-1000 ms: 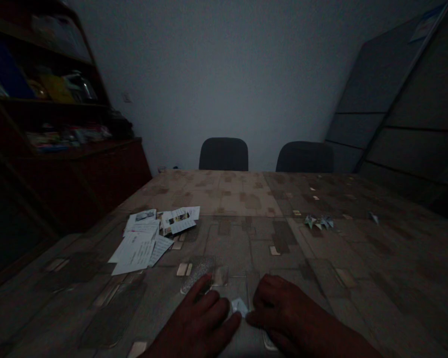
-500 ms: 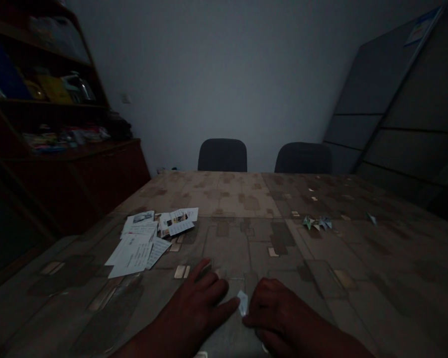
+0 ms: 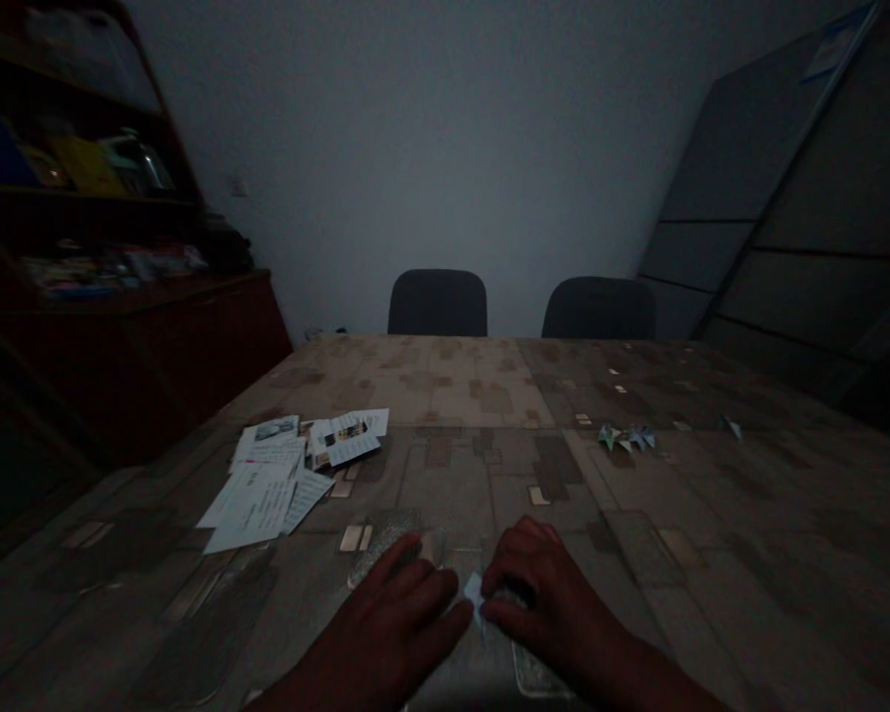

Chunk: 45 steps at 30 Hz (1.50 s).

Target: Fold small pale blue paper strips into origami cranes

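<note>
A small, pale folded piece of paper (image 3: 474, 587) lies between my hands at the near part of the table. My left hand (image 3: 404, 623) is on its left side, fingers curled, with the thumb against the paper's lower left edge. On the other side, my right hand (image 3: 553, 598) pinches the paper's right edge between thumb and curled fingers. Dim light and the fingers hide part of the paper, so its exact folded shape is unclear.
A patterned cloth covers the table (image 3: 445, 391). Printed papers (image 3: 256, 499) lie in a loose pile at left. Several small folded paper pieces (image 3: 627, 437) sit at right, with another piece (image 3: 731, 427) farther right. Two dark chairs (image 3: 437, 303) stand behind the table.
My right hand has moved up and closed its thumb and fingers on the paper's right edge. My left hand has shifted slightly down. The view has moved a little.
</note>
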Motion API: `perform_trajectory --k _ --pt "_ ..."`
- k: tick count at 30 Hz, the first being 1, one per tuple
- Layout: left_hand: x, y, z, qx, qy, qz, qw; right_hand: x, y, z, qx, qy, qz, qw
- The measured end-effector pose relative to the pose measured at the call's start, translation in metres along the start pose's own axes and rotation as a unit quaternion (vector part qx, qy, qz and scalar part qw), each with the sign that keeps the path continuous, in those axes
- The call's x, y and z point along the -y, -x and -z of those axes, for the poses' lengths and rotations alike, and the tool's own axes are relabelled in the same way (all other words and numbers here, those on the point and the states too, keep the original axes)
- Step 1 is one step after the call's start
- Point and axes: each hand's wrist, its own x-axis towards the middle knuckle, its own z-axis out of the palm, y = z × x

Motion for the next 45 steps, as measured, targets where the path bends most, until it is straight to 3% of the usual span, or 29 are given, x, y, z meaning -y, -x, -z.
perform_trajectory --k 7,11,16,24,36,45 --pt "-0.007 0.008 -0.012 -0.022 0.023 0.001 0.999 -0.002 0.002 -0.003 -0.008 -0.014 -0.035 0.999" --pt "-0.005 0.004 -0.007 -0.024 0.027 -0.021 0.999 0.002 -0.003 -0.002 -0.010 -0.015 -0.073 0.997" --pt "-0.004 0.000 -0.001 -0.025 0.021 -0.028 0.999 0.011 -0.010 0.006 0.032 -0.021 -0.114 0.993" --pt "-0.004 0.002 -0.002 -0.023 0.029 -0.028 0.999 0.005 -0.007 -0.004 0.017 0.010 -0.089 0.996" --pt "-0.006 0.005 -0.010 -0.033 0.043 -0.004 0.999 0.005 -0.003 0.001 0.003 -0.016 -0.073 0.997" --pt "-0.004 0.002 -0.015 -0.050 0.070 0.027 0.996 0.001 -0.011 -0.001 0.027 -0.002 -0.126 0.992"
